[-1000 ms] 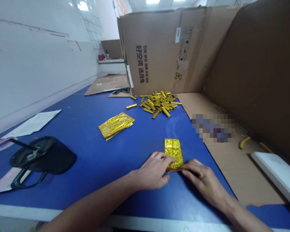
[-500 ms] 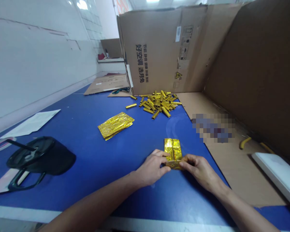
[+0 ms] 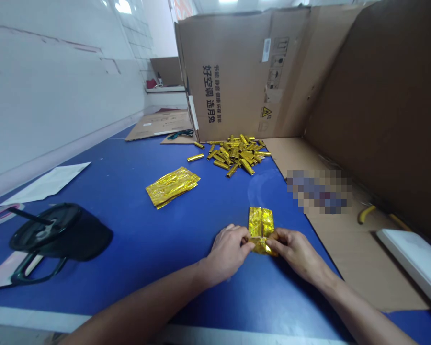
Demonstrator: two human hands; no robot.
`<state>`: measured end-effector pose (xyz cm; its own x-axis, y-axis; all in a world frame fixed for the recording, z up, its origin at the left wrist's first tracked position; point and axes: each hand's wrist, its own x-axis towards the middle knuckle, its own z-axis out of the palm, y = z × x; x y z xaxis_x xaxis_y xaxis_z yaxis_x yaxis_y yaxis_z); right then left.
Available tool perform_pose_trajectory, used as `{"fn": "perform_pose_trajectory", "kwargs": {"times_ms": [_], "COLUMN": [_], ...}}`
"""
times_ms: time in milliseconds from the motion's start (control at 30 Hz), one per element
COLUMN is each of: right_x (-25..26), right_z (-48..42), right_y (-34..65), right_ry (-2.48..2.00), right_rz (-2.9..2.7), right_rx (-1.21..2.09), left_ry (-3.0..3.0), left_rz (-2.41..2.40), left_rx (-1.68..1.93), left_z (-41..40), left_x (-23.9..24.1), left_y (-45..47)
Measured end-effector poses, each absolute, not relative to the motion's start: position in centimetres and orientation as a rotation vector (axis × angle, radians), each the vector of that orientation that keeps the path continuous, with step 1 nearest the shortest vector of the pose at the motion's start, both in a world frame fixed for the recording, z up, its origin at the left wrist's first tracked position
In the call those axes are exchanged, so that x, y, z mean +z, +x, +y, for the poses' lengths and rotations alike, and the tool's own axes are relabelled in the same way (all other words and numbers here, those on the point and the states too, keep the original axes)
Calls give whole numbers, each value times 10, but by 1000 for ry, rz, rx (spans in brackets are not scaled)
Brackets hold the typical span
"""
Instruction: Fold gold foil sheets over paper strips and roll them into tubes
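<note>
A sheet of shiny gold foil paper (image 3: 261, 220) lies on the blue table, its near edge folded over and a crease or seam running down its middle. My left hand (image 3: 232, 249) pinches the near left corner of the fold between thumb and fingers. At the right end of the same fold, my right hand (image 3: 290, 247) grips with thumb and forefinger. Farther off to the left rests a stack of flat gold foil sheets (image 3: 173, 186). Beyond the hands is a heap of small rolled gold foil tubes (image 3: 237, 154), with a few lying loose beside it.
A dark mug with a lid and straw (image 3: 62, 232) stands at the left, near a white paper (image 3: 45, 183) and a roll of tape (image 3: 2, 215). A large cardboard box (image 3: 237, 76) walls off the back. Cardboard (image 3: 345, 239) and a white flat object (image 3: 409, 258) lie at the right.
The near edge of the gold sheet has turned, now showing its bright side between my fingers. The sheet has shifted slightly right; both hands keep their grip.
</note>
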<state>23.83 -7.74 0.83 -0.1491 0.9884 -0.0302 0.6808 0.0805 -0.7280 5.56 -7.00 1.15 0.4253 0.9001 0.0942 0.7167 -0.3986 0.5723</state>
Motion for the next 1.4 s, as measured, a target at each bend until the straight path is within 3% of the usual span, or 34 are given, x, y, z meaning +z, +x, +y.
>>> {"fn": "perform_pose_trajectory", "kwargs": {"times_ms": [167, 600, 1033, 1400], "right_x": [10, 16, 8, 5], "right_z": [-79, -85, -85, -75], "right_y": [238, 233, 254, 245], "right_ry": [-1662, -1783, -1533, -1666], "right_rz": [-1911, -2035, -1757, -1773], "right_rx": [819, 617, 1076, 991], "left_ry": [2261, 2400, 2439, 2426], "left_rz": [1346, 1495, 1547, 1552], "left_rx": [631, 217, 148, 196], "left_z": [-75, -69, -72, -72], "left_x": [10, 14, 21, 18], "left_y": [57, 64, 69, 68]}}
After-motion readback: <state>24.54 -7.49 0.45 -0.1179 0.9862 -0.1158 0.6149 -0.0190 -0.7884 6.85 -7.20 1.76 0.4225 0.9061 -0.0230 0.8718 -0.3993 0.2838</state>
